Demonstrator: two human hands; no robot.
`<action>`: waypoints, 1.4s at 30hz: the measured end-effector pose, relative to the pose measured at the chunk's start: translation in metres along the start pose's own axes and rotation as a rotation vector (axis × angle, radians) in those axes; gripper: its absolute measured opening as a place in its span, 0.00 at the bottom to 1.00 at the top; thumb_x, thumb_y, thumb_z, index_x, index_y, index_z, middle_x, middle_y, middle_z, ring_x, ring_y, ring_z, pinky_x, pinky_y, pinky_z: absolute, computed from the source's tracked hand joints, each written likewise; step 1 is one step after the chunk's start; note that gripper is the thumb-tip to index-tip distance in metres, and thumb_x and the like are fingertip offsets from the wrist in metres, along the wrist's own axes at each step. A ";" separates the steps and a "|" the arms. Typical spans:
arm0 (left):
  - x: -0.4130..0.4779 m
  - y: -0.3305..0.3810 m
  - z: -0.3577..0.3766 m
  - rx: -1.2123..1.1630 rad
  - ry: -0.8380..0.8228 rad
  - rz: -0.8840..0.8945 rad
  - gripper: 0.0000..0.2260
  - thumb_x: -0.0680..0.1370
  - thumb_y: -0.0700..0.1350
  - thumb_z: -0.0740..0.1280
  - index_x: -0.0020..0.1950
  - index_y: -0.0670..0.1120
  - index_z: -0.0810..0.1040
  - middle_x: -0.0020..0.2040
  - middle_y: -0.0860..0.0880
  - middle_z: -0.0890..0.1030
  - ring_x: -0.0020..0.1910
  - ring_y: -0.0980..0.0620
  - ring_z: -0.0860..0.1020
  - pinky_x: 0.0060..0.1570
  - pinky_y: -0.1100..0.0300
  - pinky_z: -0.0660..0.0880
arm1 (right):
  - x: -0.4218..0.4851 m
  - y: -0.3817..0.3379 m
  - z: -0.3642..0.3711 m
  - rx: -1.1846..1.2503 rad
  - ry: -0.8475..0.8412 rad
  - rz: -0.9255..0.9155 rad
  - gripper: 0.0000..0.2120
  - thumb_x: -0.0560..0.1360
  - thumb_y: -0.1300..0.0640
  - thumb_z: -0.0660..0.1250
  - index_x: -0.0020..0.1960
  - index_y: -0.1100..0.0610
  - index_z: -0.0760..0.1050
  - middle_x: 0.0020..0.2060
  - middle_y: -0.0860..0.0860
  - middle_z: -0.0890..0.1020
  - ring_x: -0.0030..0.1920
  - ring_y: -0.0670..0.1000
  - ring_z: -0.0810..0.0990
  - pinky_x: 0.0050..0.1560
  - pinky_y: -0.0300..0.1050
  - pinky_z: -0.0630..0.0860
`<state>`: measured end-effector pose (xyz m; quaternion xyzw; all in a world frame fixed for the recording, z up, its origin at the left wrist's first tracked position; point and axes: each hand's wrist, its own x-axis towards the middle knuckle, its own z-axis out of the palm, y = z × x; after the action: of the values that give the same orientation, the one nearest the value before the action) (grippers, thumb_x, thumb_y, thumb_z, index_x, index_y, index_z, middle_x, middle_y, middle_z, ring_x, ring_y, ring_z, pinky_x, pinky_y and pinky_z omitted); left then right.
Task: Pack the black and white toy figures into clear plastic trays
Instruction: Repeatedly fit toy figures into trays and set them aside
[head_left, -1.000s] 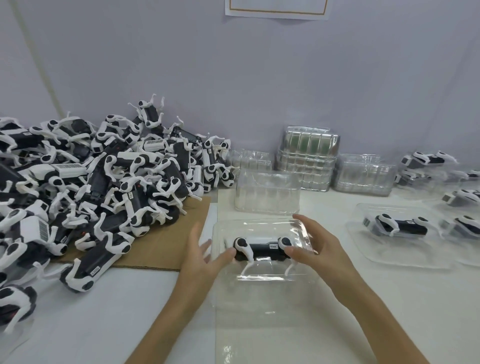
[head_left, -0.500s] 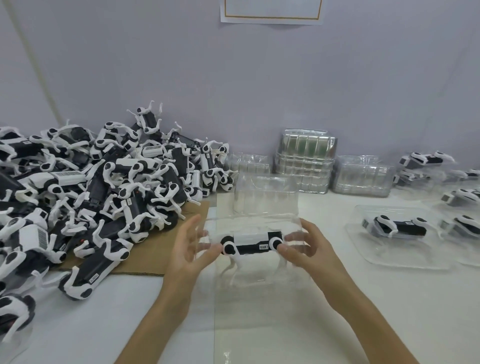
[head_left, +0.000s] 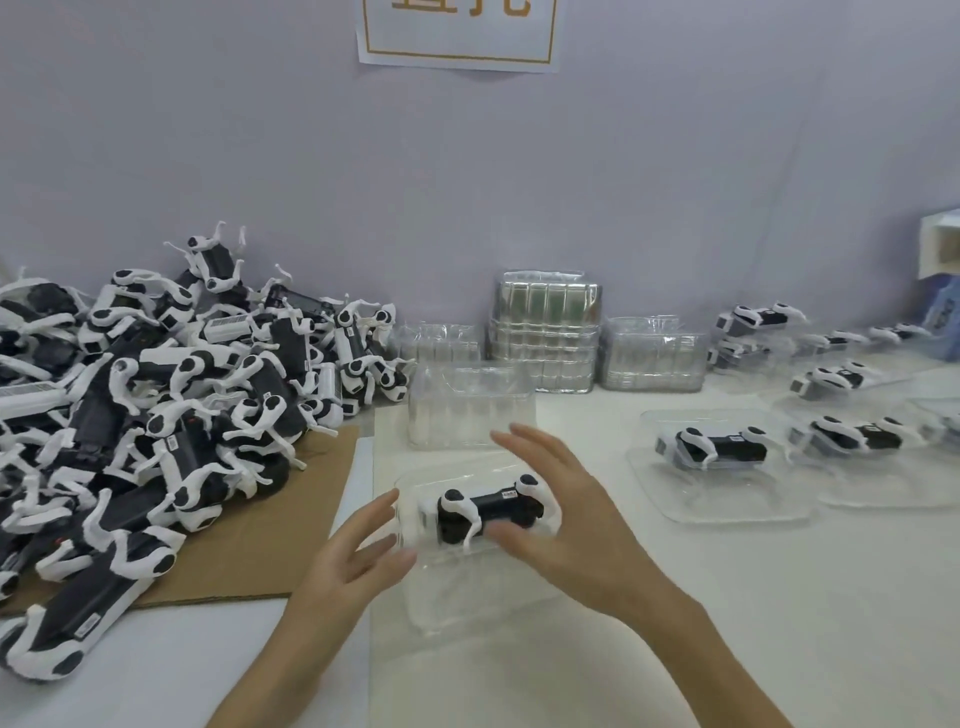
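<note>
Fingers (head_left: 540, 449) above white table (head_left: 779, 597), lilac wall (head_left: 675, 182) behind.

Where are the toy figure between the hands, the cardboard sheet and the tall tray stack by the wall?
toy figure (head_left: 488, 506): head view, on its black body.
cardboard sheet (head_left: 270, 545): head view, on its bare right part.
tall tray stack (head_left: 545, 332): head view, on its front wall.

Before you, a black-bodied, white-legged toy figure (head_left: 491, 512) sits in a clear tray (head_left: 447, 597); the pile (head_left: 171, 410) repeats black and white on brown cardboard (head_left: 270, 535), against a pale lilac wall (head_left: 675, 182).
</note>
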<state>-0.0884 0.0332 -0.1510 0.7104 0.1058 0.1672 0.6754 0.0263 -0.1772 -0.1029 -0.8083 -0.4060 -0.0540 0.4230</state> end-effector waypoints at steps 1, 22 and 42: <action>0.000 0.001 0.000 0.003 -0.004 0.001 0.31 0.60 0.63 0.77 0.62 0.69 0.76 0.64 0.64 0.78 0.64 0.59 0.77 0.66 0.53 0.71 | 0.002 -0.002 0.002 -0.115 -0.161 -0.062 0.38 0.68 0.39 0.71 0.74 0.33 0.59 0.76 0.33 0.55 0.77 0.36 0.51 0.71 0.32 0.50; -0.004 0.012 0.004 0.004 0.200 -0.137 0.12 0.82 0.41 0.63 0.61 0.56 0.78 0.65 0.54 0.77 0.53 0.54 0.84 0.57 0.56 0.75 | 0.017 0.047 -0.047 -0.368 0.146 -0.042 0.16 0.73 0.59 0.75 0.58 0.47 0.82 0.67 0.38 0.74 0.59 0.46 0.78 0.60 0.49 0.72; 0.002 0.005 0.009 0.111 0.251 -0.168 0.09 0.79 0.43 0.69 0.56 0.54 0.80 0.42 0.61 0.85 0.49 0.54 0.85 0.67 0.45 0.71 | 0.141 0.163 -0.124 -0.643 0.083 0.421 0.21 0.70 0.68 0.62 0.52 0.47 0.83 0.51 0.52 0.85 0.42 0.53 0.77 0.40 0.44 0.68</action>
<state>-0.0830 0.0252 -0.1456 0.7088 0.2575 0.1915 0.6282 0.2659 -0.2321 -0.0675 -0.9624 -0.1761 -0.1234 0.1658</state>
